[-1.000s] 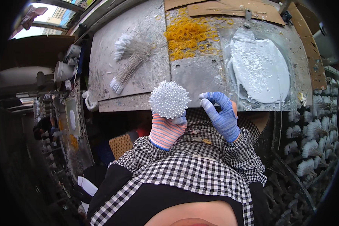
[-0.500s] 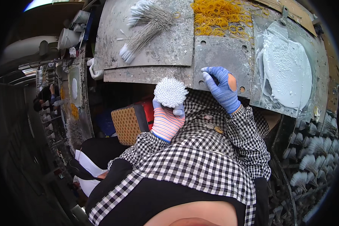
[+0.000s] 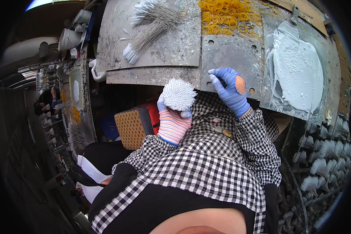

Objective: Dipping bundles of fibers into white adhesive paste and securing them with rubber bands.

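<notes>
My left hand (image 3: pixel 173 126), in a pink-and-blue striped glove, is closed around a round bundle of white-tipped stems (image 3: pixel 178 94). The packed white tips face up in a dome, and the stems below are hidden by the hand and the tips. Over the front edge of the worktable hovers or rests my right hand (image 3: pixel 232 91), in a blue glove with a hole on its back. Its thumb and fingers are bent with a gap between them, and nothing shows there. A grey metal plate (image 3: pixel 232 54) lies just beyond it.
More white-tipped stems (image 3: pixel 156 31) lie on a grey board at the back left. Yellow rubber bands (image 3: pixel 226 15) are heaped beyond the plate. White paste (image 3: pixel 298 70) is spread on a sheet at the right. Fanned bundles (image 3: pixel 323 167) fill racks at lower right. Another person (image 3: pixel 46 99) sits far left.
The bundle in my left hand has tilted and shifted slightly to the right. My right hand has stayed almost in place.
</notes>
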`<state>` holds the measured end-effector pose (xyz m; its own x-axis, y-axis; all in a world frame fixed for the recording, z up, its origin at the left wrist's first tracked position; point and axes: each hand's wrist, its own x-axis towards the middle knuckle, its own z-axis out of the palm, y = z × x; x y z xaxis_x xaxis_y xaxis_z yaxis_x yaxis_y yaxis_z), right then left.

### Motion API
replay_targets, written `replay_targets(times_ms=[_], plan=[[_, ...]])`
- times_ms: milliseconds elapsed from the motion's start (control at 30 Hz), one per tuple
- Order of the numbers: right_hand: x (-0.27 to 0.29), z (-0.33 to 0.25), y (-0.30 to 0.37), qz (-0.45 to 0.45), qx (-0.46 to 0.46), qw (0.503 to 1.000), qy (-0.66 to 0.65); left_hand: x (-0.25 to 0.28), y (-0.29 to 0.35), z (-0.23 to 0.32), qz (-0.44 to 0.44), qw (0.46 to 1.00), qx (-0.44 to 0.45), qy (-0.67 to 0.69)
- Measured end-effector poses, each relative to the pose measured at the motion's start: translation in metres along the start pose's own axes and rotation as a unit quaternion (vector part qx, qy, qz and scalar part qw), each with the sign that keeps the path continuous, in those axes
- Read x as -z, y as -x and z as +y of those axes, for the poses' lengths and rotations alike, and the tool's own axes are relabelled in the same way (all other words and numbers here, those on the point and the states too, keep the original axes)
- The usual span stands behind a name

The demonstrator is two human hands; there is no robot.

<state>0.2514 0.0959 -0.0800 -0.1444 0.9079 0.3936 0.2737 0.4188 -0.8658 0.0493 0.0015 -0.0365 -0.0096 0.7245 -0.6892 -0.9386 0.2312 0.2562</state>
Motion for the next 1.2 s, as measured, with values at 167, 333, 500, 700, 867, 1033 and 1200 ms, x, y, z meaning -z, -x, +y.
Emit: replay_targets(times_ms=[167,333,500,700,867,1033,1200], plan=[[-0.001,0.001,0.000,-0.010,0.007,1.000,0.002,-0.002,0.004,0.002,0.013,1.000,-0.027,-0.002],[0.002,0.002,0.001,-0.007,0.007,1.000,-0.002,-0.011,0.011,0.007,-0.027,0.998,-0.011,-0.057],[0.008,-0.004,0.001,-0.028,-0.136,0.985,-0.102,-0.031,0.014,0.016,-0.128,0.978,-0.042,-0.158],[0.038,-0.032,-0.008,-0.018,-0.227,0.936,-0.266,-0.049,-0.003,0.020,-0.164,0.955,-0.055,-0.242],[0.080,-0.059,-0.008,-0.064,-0.256,0.929,-0.259,-0.083,-0.022,0.016,-0.245,0.920,-0.012,-0.306],[0.110,-0.074,-0.004,-0.115,-0.221,0.956,-0.156,-0.114,-0.052,0.007,-0.346,0.849,-0.018,-0.399],[0.127,-0.070,-0.002,-0.125,-0.212,0.969,-0.037,-0.152,-0.072,-0.016,-0.407,0.783,0.008,-0.471]])
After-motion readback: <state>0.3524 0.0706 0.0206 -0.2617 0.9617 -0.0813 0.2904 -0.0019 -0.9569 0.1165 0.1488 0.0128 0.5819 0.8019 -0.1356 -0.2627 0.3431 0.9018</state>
